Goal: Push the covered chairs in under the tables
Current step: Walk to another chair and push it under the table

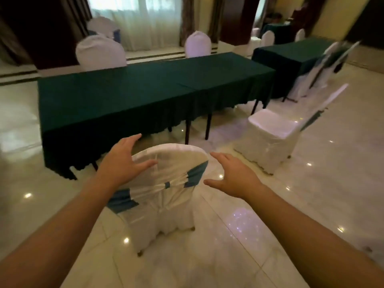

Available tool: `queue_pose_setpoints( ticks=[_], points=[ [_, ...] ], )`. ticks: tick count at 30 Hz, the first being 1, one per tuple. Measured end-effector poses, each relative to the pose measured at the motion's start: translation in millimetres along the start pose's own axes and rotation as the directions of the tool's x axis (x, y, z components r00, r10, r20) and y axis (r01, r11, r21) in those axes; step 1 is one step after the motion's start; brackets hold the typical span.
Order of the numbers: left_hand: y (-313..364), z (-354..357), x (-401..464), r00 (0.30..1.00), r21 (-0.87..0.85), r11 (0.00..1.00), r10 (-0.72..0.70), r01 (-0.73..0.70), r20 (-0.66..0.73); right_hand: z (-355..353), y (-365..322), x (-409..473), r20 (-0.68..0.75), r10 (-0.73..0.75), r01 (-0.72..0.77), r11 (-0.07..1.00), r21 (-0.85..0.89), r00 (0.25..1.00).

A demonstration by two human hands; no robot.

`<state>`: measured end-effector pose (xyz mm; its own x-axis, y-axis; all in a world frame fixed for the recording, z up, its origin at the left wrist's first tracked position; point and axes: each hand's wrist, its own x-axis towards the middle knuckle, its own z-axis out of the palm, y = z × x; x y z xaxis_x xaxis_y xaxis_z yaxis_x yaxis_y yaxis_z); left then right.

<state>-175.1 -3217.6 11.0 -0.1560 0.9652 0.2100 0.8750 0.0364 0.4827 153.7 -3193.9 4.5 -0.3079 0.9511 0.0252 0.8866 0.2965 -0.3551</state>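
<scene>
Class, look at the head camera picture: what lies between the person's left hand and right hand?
The rounded top of the covered chair's back lies between the left hand and right hand, both open, seen in the head view.

Two hands in frame, the left hand (119,163) and the right hand (234,179), both spread wide. Green-skirted benches: three, with the long bench (135,94) across the middle, a second bench (291,55) at upper right and a third bench (274,31) far back, blurred. White covered chairs: one near chair (166,194) between the hands, one side-on chair (274,132) at right, two behind the long bench, and more at upper left and upper right, too blurred to count.
</scene>
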Motion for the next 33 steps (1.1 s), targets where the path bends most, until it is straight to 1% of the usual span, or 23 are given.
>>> queue_pose_setpoints(
  ticks=[3,5,8,12,18,21,23,28,30,33],
  points=[
    [-4,-8,-12,0.990,0.046,0.989,-0.139,0.140,-0.031,-7,7,34,0.046,-0.179,0.178,0.984,0.024,0.983],
    [-7,-11,-20,0.976,0.078,0.973,-0.217,0.219,-0.034,-8,5,58,0.075,-0.270,0.271,0.963,-0.006,0.960],
    [-16,-12,-27,0.945,0.101,0.940,-0.328,0.327,-0.012,1,-7,96,0.107,-0.331,0.336,0.941,-0.039,0.938],
    [-40,-1,-23,0.905,0.136,0.900,-0.423,0.414,0.042,25,-21,142,0.154,-0.350,0.360,0.932,-0.047,0.924],
    [-79,33,-2,0.896,0.197,0.888,-0.436,0.415,0.077,69,-23,182,0.255,-0.289,0.307,0.951,-0.032,0.923],
    [-97,52,12,0.893,0.190,0.900,-0.422,0.391,0.159,91,-20,191,0.306,-0.243,0.264,0.964,-0.030,0.921],
    [-103,60,20,0.896,0.219,0.909,-0.397,0.354,0.197,97,-18,194,0.295,-0.244,0.262,0.965,-0.020,0.924],
    [-108,66,26,0.922,0.321,0.896,-0.363,0.306,0.137,100,-23,196,0.254,-0.283,0.319,0.941,-0.111,0.925],
    [-110,64,27,0.932,0.329,0.898,-0.345,0.292,0.112,100,-24,201,0.253,-0.319,0.363,0.919,-0.152,0.913],
    [-114,61,28,0.932,0.311,0.896,-0.354,0.316,0.073,101,-29,213,0.261,-0.378,0.434,0.876,-0.211,0.888]
  ],
)
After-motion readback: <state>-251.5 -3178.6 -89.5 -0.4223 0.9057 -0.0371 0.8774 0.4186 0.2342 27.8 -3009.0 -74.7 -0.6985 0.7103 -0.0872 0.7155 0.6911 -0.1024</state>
